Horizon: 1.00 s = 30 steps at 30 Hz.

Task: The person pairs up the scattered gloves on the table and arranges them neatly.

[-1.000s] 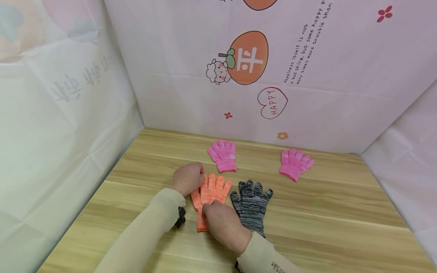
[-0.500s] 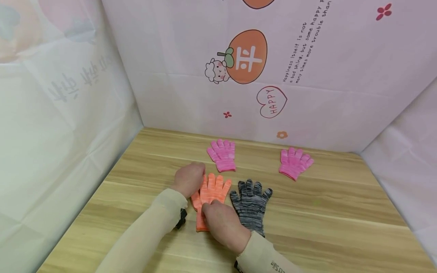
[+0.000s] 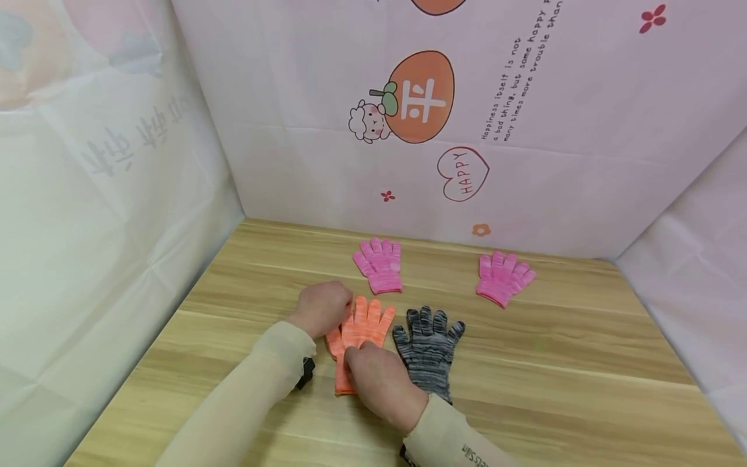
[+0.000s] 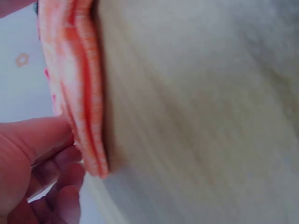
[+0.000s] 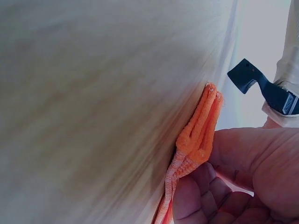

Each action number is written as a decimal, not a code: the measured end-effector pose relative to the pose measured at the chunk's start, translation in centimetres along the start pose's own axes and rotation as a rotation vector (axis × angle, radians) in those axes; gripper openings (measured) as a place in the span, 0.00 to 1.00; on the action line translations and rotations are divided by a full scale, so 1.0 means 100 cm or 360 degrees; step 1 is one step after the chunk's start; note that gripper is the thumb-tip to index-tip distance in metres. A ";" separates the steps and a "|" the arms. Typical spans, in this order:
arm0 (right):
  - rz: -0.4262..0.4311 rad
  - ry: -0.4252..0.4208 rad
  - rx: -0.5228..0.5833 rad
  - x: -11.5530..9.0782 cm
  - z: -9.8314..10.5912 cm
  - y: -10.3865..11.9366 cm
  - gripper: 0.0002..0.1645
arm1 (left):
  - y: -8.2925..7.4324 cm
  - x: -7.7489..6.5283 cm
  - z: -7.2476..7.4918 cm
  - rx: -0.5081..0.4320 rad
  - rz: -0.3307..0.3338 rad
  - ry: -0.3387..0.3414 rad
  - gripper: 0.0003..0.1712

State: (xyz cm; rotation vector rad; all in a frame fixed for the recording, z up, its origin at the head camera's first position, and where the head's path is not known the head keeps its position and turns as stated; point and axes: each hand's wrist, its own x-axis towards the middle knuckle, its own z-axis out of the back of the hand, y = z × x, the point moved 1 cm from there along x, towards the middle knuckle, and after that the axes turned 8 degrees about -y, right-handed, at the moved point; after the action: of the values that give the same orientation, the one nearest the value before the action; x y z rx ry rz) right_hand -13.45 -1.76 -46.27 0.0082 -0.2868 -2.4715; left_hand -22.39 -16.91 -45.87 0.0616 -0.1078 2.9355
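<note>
An orange knit glove (image 3: 364,325) lies in the middle of the wooden table, fingers toward the back wall, with a second orange layer showing along its left side. My left hand (image 3: 322,309) pinches the glove's left edge near the fingers; the left wrist view shows thumb and fingertips at the layered orange edge (image 4: 77,84). Over the palm and cuff, my right hand (image 3: 385,387) pinches the orange fabric (image 5: 194,135) between thumb and curled fingers, hiding part of it in the head view. Right beside it lies a grey-black glove (image 3: 430,353), its lower end behind my right sleeve.
Two pink gloves lie near the back of the wooden table (image 3: 572,363), one pink glove (image 3: 380,266) left of centre and another pink glove (image 3: 504,277) further right. A printed cloth wall (image 3: 327,175) stands at the back, with white cloth sides (image 3: 117,246).
My left hand has shifted very slightly toward me at the glove's edge. The right hand keeps its place, and the gloves lie as before.
</note>
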 end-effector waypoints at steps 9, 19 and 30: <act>0.0005 -0.0014 -0.0038 -0.001 0.002 0.001 0.09 | -0.001 -0.010 0.001 0.0051 -0.0085 -0.0051 0.06; 0.0005 -0.0007 -0.0024 -0.002 0.000 0.001 0.09 | 0.006 -0.016 -0.008 -0.0150 -0.0111 -0.0132 0.07; -0.0012 -0.0009 -0.0018 -0.002 0.000 0.001 0.09 | 0.012 -0.044 0.005 -0.0313 0.0033 -0.0191 0.03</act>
State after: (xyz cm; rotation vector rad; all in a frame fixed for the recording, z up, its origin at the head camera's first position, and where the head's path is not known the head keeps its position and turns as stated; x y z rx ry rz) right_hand -13.18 -1.70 -46.24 -0.0026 -0.2760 -2.4807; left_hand -18.29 -19.02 -45.65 0.2082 -0.4163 2.9234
